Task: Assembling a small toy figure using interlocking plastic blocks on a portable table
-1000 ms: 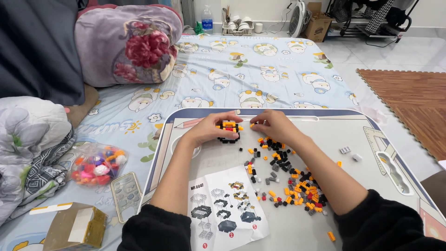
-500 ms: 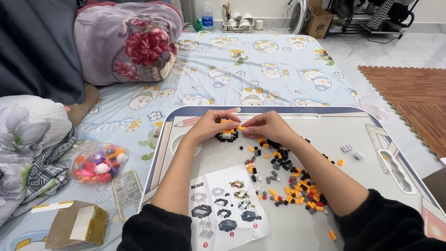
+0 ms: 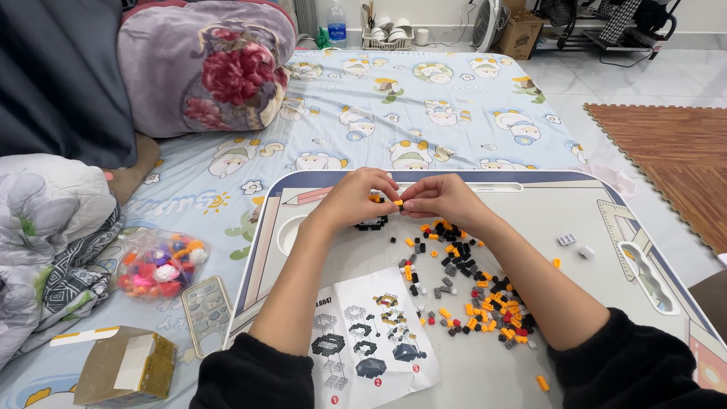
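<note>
My left hand point(image 3: 352, 198) and my right hand point(image 3: 441, 198) meet fingertip to fingertip over the far middle of a white lap tray point(image 3: 530, 220). Together they pinch a small black-and-orange brick model point(image 3: 372, 220), which my left hand mostly hides. A tiny orange brick point(image 3: 398, 202) shows between the fingertips. Several loose black, orange, grey and red bricks point(image 3: 469, 291) lie scattered on the tray under my right forearm. A printed instruction sheet point(image 3: 363, 341) lies near my left elbow.
A bag of coloured pieces point(image 3: 159, 263), a clear phone case point(image 3: 207, 312) and an open cardboard box point(image 3: 125, 367) lie left of the tray on the patterned sheet. Two small grey parts point(image 3: 573, 244) sit on the tray's right. A floral pillow point(image 3: 204, 64) rests far left.
Both hands stay together on the model; they have shifted slightly toward me and lifted it a little, with the view tilting down.
</note>
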